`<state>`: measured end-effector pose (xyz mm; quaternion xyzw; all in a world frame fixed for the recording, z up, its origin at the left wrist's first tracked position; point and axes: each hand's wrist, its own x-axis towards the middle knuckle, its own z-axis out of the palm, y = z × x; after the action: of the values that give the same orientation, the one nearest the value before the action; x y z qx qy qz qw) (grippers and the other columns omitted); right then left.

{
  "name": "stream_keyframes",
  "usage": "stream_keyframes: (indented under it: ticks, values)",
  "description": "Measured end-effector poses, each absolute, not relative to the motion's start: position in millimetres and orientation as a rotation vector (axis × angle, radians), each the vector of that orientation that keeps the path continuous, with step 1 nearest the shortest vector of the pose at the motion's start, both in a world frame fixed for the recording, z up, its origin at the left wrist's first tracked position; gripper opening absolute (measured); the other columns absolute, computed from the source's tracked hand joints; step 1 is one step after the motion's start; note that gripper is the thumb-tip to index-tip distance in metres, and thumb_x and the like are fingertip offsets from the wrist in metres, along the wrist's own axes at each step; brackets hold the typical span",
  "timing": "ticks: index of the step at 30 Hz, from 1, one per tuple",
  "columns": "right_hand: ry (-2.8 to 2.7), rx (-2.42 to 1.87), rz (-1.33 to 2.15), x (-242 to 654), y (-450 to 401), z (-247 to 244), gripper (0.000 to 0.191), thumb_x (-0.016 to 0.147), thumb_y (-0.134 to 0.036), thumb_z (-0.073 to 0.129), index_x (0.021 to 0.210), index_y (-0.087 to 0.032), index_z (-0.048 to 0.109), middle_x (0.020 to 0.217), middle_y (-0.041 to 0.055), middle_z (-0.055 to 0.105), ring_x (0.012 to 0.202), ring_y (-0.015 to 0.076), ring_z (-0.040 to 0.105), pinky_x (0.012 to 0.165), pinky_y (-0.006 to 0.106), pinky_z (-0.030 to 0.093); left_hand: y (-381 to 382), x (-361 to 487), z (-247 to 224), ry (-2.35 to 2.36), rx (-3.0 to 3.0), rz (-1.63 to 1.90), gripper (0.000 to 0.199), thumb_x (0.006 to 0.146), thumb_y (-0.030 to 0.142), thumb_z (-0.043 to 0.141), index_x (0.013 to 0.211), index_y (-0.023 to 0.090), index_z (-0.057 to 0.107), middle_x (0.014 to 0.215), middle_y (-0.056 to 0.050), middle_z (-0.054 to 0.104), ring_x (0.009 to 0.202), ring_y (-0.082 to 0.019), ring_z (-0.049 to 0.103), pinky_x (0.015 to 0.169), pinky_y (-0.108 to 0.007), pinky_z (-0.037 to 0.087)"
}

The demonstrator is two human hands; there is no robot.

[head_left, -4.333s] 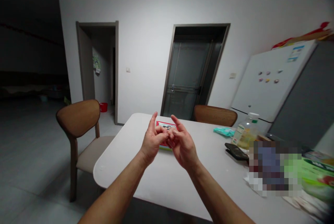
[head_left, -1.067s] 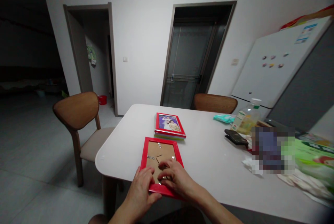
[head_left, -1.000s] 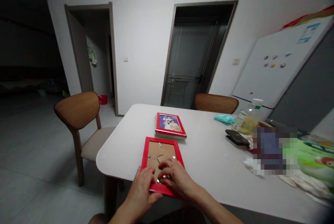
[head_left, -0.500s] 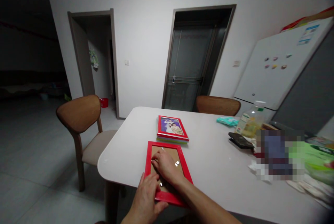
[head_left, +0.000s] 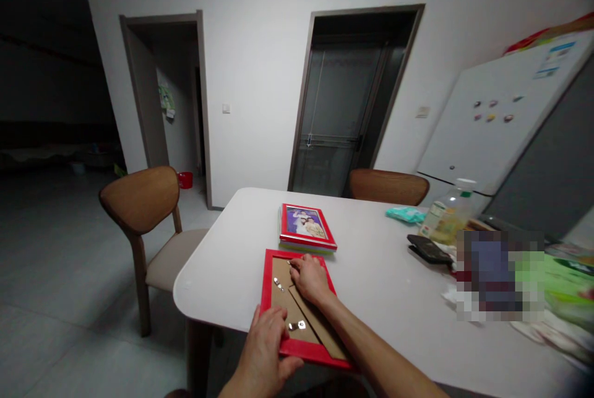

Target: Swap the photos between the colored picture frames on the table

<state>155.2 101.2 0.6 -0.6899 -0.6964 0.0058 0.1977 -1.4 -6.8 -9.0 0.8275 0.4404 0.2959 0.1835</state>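
A red picture frame (head_left: pixel 266 280) lies back side up at the near edge of the table, its brown backing board (head_left: pixel 283 305) showing. Small metal clips (head_left: pixel 278 285) sit on the board, and a long brown stand flap (head_left: pixel 320 324) runs slantwise down it. My left hand (head_left: pixel 266 339) grips the frame's lower left part, thumb by the bottom rail and fingers over the left side. My right hand (head_left: pixel 310 277) is closed, fingertips at a metal clip near the top rail; the fingers partly hide that clip.
Beyond it on the white table (head_left: pixel 380 299) lies a stack of frames, the top one a red photo frame (head_left: pixel 309 224). To the right are a black wallet-like item (head_left: pixel 429 250), a clear bottle (head_left: pixel 448 215) and a teal packet (head_left: pixel 404 215). A wooden chair (head_left: pixel 143 203) stands left.
My right hand has moved from the left side of the backing up and right to the top clip. The left clip and the stand flap now show. My left hand stays put.
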Motion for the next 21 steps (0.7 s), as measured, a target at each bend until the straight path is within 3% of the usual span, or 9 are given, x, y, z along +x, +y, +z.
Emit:
stream_keyframes:
  ticks: [7,13,17,21]
  values:
    - [-1.971,-1.851,0.046,157.1,80.9,12.5,0.031,0.075,-0.03,0.043,0.102,-0.022,0.057,0.094,0.0074,0.056,0.089,0.0197,0.047,0.074,0.028,0.033,-4.7,-3.4,-10.8,1.241,2.351,0.815,0.051,0.054,0.015,0.069,0.101,0.012,0.051,0.11,-0.017,0.055,0.107,-0.03,0.046,0.094,-0.054,0.027]
    - [-2.07,-1.806,0.178,183.3,31.6,16.3,0.033,0.067,-0.039,0.05,0.094,-0.022,0.059,0.089,0.0051,0.057,0.081,0.0171,0.05,0.069,0.024,0.035,-8.1,8.5,-3.2,1.255,2.316,0.809,0.034,0.053,0.015,0.069,0.085,0.014,0.056,0.11,-0.015,0.055,0.107,-0.029,0.046,0.096,-0.052,0.025]
    - [-2.057,-1.804,0.242,188.9,22.7,17.6,0.035,0.063,-0.03,0.052,0.097,-0.022,0.058,0.09,0.0053,0.057,0.08,0.0165,0.052,0.07,0.024,0.037,-11.2,20.7,-1.3,1.235,2.289,0.816,0.032,0.054,0.013,0.067,0.084,0.015,0.056,0.113,-0.015,0.053,0.109,-0.03,0.044,0.095,-0.055,0.023]
    - [-1.988,-1.832,0.279,191.9,28.8,26.1,0.039,0.058,-0.022,0.052,0.097,-0.017,0.059,0.093,0.0075,0.06,0.087,0.0184,0.053,0.076,0.025,0.038,-10.6,23.4,-4.3,1.187,2.172,0.892,0.042,0.055,0.014,0.064,0.096,0.013,0.054,0.124,-0.018,0.042,0.116,-0.031,0.035,0.097,-0.052,0.023]
